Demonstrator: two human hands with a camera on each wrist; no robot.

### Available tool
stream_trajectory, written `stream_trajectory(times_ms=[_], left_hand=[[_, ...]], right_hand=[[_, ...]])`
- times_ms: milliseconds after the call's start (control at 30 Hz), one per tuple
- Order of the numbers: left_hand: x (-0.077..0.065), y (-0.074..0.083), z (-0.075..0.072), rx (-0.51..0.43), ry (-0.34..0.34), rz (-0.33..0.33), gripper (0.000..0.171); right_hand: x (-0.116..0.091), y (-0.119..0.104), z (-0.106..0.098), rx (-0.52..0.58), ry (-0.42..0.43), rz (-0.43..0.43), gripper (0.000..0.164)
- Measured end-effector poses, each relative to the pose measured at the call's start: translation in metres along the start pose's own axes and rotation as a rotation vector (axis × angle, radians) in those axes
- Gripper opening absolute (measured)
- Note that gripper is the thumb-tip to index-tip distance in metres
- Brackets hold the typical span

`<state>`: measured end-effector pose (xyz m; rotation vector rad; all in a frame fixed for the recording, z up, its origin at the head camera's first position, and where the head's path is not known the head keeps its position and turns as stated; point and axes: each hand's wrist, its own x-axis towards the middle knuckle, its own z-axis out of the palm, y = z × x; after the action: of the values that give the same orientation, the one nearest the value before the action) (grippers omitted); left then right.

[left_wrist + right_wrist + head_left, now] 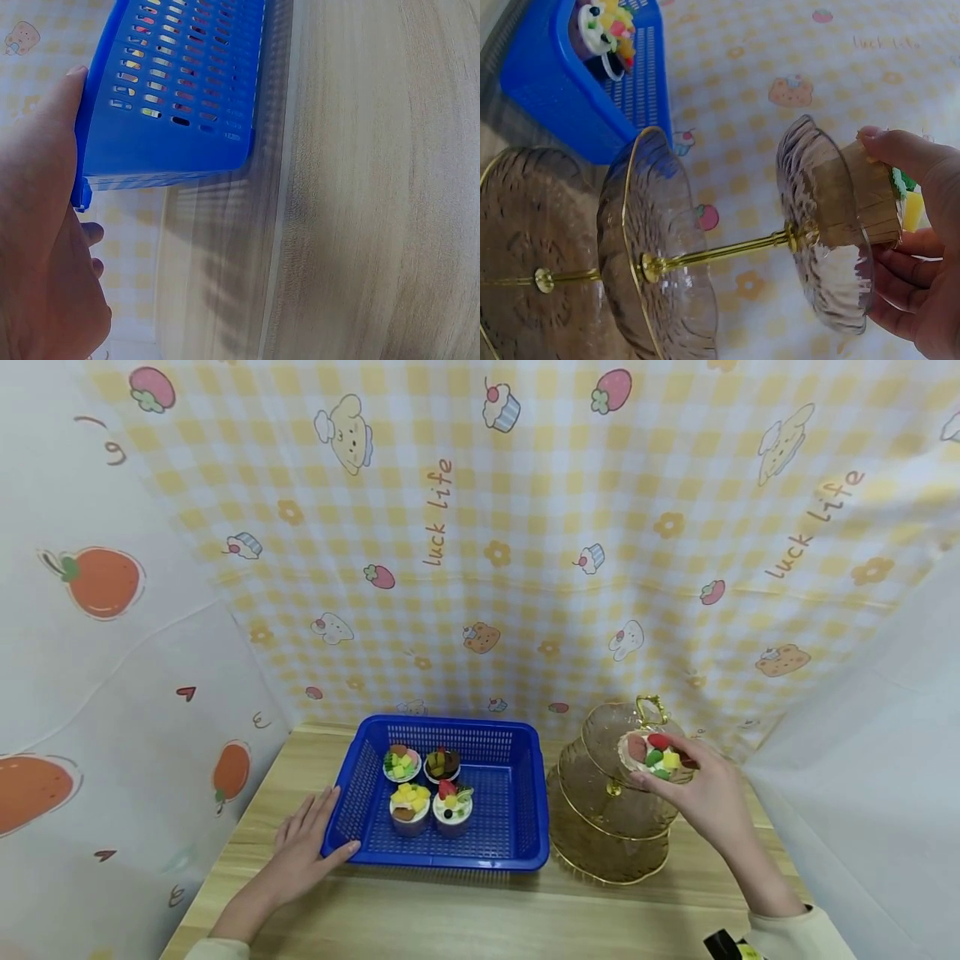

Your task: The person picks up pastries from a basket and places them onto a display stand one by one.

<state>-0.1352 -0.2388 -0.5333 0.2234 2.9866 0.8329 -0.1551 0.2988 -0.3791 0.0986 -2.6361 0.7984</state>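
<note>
The fingers and thumb of my right hand [705, 785] pinch a cupcake [649, 754] by its wrapper [881, 199], at the top tier [600, 732] of a clear, gold-trimmed 3-tier stand [611, 852] on the right; I cannot tell whether its base touches. It looks light, the wrapper firm, the toppings [657, 758] easier to knock, so the wrapper's sides seem the best hold. My left hand [303, 841] lies spread against the near-left corner of the blue basket [450, 862], which carries 4 cupcakes [409, 817]. Beyond the counter [420, 918], the far cloth [525, 610] reads "luck life" in 2 places.
</note>
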Motion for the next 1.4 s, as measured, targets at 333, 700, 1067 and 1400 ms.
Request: stream_trajectory(times_ms=[333,700,1067,1400], left_hand=[[-0.001,-0.001,0.001,-0.002,0.001,-0.004,0.093],[0.0,-0.001,0.002,-0.001,0.002,-0.003,0.093],[0.0,-0.002,0.002,-0.004,0.006,-0.003,0.093],[-0.001,-0.001,0.002,-0.013,0.007,-0.003,0.093]], right_hand=[[0.003,0.009,0.007,-0.042,-0.022,-0.024,0.062],[0.003,0.009,0.004,-0.071,-0.052,-0.045,0.066],[-0.001,0.012,-0.001,-0.058,-0.083,-0.045,0.076],[-0.006,0.013,-0.003,-0.049,-0.076,-0.08,0.085]])
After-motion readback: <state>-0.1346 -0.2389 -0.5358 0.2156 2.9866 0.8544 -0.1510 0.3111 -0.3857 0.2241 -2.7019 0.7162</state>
